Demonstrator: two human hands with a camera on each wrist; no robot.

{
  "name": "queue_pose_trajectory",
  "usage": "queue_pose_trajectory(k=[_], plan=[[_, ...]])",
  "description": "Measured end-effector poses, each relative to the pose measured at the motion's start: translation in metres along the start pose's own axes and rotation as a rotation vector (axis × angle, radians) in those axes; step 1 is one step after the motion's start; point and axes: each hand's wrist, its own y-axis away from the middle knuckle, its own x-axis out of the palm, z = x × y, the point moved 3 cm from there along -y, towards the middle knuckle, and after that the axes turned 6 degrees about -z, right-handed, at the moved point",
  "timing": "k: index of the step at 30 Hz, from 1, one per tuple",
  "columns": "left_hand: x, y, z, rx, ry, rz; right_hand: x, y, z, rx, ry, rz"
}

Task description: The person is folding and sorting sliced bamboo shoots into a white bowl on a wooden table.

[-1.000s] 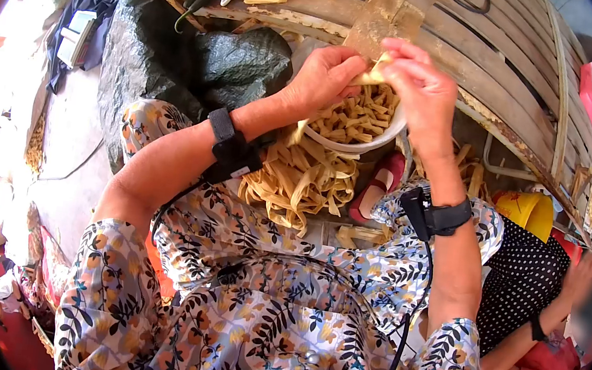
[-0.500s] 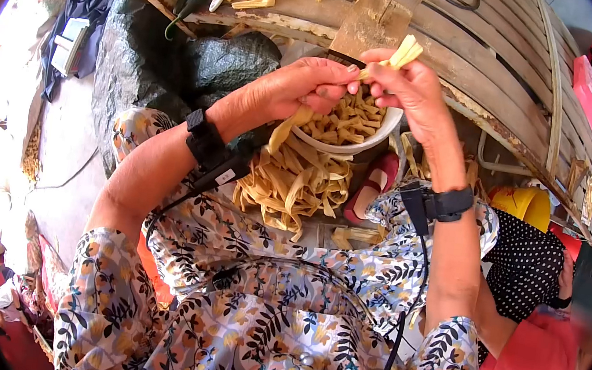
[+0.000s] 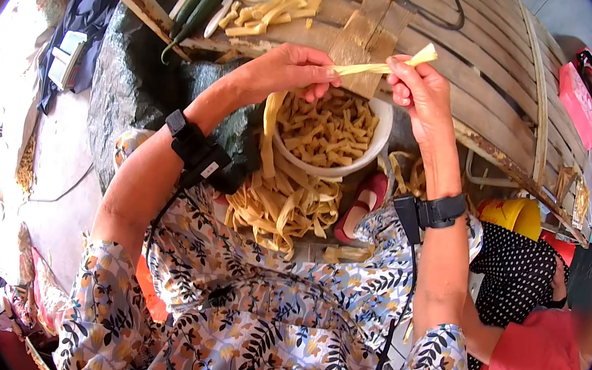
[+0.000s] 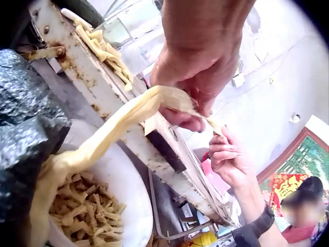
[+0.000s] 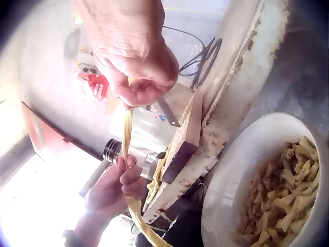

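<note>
A long, pale yellow, flexible strip (image 3: pixel 369 69) is stretched between both hands above a white bucket (image 3: pixel 381 138). My left hand (image 3: pixel 288 71) pinches it between thumb and fingers, and the strip's long tail hangs from that hand past the bucket's left side. My right hand (image 3: pixel 424 93) pinches the strip near its other end, whose frayed tip sticks out beyond the fingers. Between the hands the strip looks narrow and twisted. Short cut pieces (image 3: pixel 328 130) of similar material fill much of the bucket. Below it lies a tangled heap of long strips (image 3: pixel 282 209).
A slatted wooden bench (image 3: pixel 466 62) stands ahead, bearing a short board (image 3: pixel 368 31), more yellow pieces (image 3: pixel 280 9) and long green vegetables (image 3: pixel 201 3). A metal blade (image 5: pixel 167 113) shows beside the board. Dark plastic sheeting (image 3: pixel 122 67) is at left; another person (image 3: pixel 531 347) sits at right.
The hands have moved apart, drawing the strip out between them. The right hand's hold now sits near the strip's end. The bucket's contents are more exposed.
</note>
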Motion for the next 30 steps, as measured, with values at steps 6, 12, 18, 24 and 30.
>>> queue_pose_trajectory(k=[6,12,18,24,30], plan=[[-0.033,-0.046,-0.029,0.201,-0.355,-0.367,-0.006,-0.039,0.016,-0.192,-0.102,-0.174],[-0.047,-0.078,-0.013,0.275,-0.335,-0.549,-0.001,-0.064,0.003,-0.25,-0.134,-0.256],[-0.053,-0.084,-0.003,0.318,-0.374,-0.565,-0.001,-0.076,-0.009,-0.247,-0.131,-0.285],[-0.047,-0.07,0.005,0.149,-0.458,-0.583,-0.018,-0.06,-0.016,-0.24,0.189,-0.393],[-0.029,-0.028,-0.008,0.19,-0.203,-0.314,0.0,0.005,0.002,-0.391,0.814,0.01]])
